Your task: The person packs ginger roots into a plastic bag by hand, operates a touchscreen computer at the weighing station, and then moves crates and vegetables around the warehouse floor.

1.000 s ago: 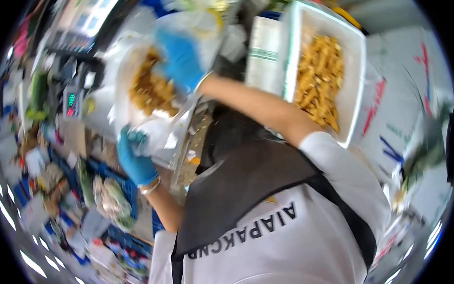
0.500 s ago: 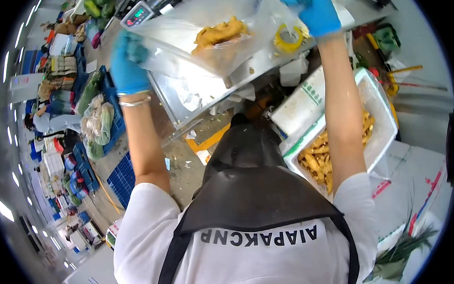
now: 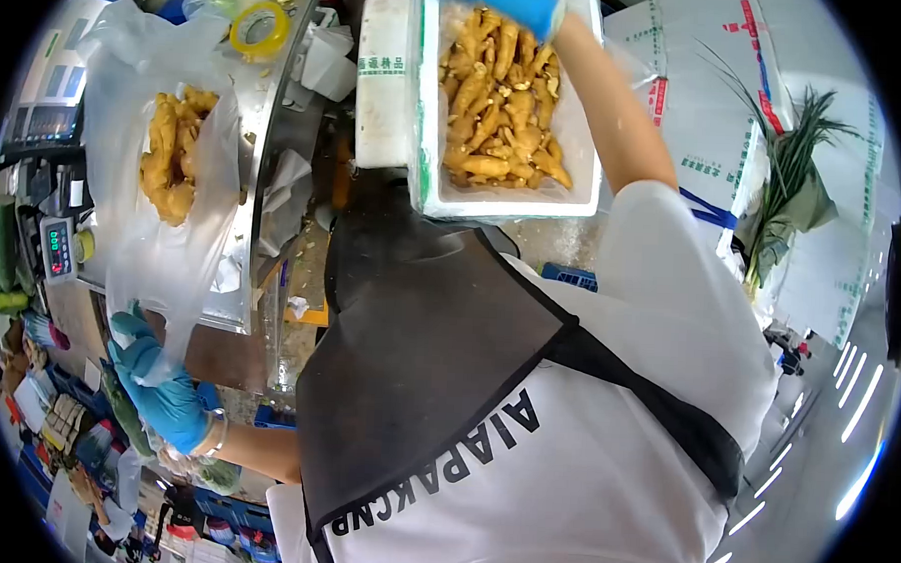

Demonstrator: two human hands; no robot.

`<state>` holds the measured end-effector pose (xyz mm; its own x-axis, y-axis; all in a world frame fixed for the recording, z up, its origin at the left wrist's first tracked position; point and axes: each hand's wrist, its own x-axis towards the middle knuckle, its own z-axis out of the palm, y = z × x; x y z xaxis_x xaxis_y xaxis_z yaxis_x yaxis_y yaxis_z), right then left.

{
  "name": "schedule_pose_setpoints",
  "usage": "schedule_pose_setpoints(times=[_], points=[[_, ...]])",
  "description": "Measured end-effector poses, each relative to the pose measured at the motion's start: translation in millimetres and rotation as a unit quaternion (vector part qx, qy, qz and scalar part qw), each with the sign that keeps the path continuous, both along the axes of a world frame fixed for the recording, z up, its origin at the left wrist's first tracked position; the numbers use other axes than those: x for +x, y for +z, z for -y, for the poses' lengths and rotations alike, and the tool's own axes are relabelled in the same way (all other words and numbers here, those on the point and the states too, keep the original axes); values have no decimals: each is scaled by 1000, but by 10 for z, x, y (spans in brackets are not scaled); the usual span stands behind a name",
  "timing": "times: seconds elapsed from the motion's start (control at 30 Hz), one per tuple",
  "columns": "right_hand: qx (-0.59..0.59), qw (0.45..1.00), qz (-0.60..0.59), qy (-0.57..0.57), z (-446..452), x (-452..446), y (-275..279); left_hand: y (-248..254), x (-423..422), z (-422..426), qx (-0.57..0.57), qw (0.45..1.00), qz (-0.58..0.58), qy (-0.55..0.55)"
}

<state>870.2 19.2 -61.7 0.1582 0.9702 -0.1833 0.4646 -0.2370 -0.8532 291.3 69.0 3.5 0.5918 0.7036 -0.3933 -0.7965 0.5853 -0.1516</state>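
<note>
My left hand [image 3: 161,386], in a blue glove, is closed on the near edge of a clear plastic bag [image 3: 119,121]. Pieces of ginger [image 3: 175,153] lie in that bag on the metal worktop [image 3: 261,156]. My right hand [image 3: 510,4], also gloved in blue, is blurred at the top edge, over the far end of a white foam box [image 3: 425,171] full of ginger roots [image 3: 506,105]. Its fingers are smeared and partly cut off, so their grip does not show.
A roll of yellow tape [image 3: 259,30] lies at the worktop's far side. The scale display [image 3: 58,248] glows at the left. A white foam lid [image 3: 383,91] stands beside the box. Green leafy stalks [image 3: 791,194] lie on white boxes at the right.
My right hand has left the bag and moved to above the foam box. My left hand still holds the bag, which now lies lower around the ginger. The view has turned.
</note>
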Motion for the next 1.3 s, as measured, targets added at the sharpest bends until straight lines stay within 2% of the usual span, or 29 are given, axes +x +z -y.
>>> schedule_pose_setpoints(times=[0.03,0.07,0.1,0.13,0.17,0.23,0.27,0.3,0.33,0.37,0.43,0.47,0.5,0.53,0.57,0.6,0.63,0.7,0.73,0.8,0.87,0.9,0.97,1.07,1.1,1.17,1.23,1.27,1.3], points=[[-97,985,145,5,413,-43,-266,-16,7,40,69,995,-69,-4],[-193,963,166,92,696,69,-957,-19,27,79,138,981,-138,-9],[-250,943,205,80,1105,-102,-1255,-15,17,104,213,937,-278,20],[-308,917,243,73,1512,-278,-1544,-10,8,129,262,865,-426,41],[-396,883,240,79,1640,-520,-1467,43,128,145,242,852,-461,55],[-385,877,287,29,1950,-712,-1939,218,485,180,208,820,-527,84],[-368,879,304,9,2069,-735,-2190,31,104,46,263,892,-368,12],[-350,880,321,-11,2142,-725,-2312,63,174,48,255,865,-431,30],[-281,907,313,-2,2163,-655,-2122,112,287,46,247,834,-491,52],[-296,922,247,-25,2133,-561,-1922,145,361,44,237,798,-549,73],[-326,935,114,-73,2091,-386,-1488,99,84,-90,288,858,-424,26],[-215,960,49,-171,2281,-279,-1712,83,-35,-139,310,881,-357,1],[-191,954,-136,-188,2302,-231,-1609,103,-52,-163,302,888,-346,8],[-157,915,-315,-200,2267,-164,-1387,164,-3,-186,295,895,-333,16],[-116,845,-481,-201,2232,-102,-1226,197,55,-205,309,907,-285,8],[-57,815,-535,-213,2179,-89,-1173,246,150,-216,321,917,-236,-4],[-21,808,-561,-181,2097,-82,-1120,260,314,-178,366,848,-383,9],[45,781,-614,-101,1819,-119,-986,308,618,-82,415,633,-653,43],[61,801,-593,-53,1634,-223,-803,328,776,-20,428,589,-685,3],[103,819,-562,58,1187,-563,-435,141,686,-68,434,656,-615,-54],[175,809,-537,163,647,-1036,-230,89,542,4,375,803,-461,-38],[201,804,-525,191,374,-1318,-94,130,739,147,325,851,-412,-8],[268,830,-378,310,-192,-1813,118,95,656,211,318,841,-438,-14],[294,872,-136,368,-992,-2495,-81,62,510,141,363,836,-412,0],[275,883,-89,371,-1297,-2659,-196,92,464,17,362,850,-383,14],[398,860,199,250,-1728,-2851,-523,190,301,-271,355,877,-323,36],[438,855,212,181,-1756,-2920,-543,328,114,-596,351,877,-318,84],[427,881,88,184,-1580,-2861,-369,372,18,-746,363,875,-306,96],[401,899,-34,175,-1320,-2747,-215,359,-12,-850,357,842,-375,153]])
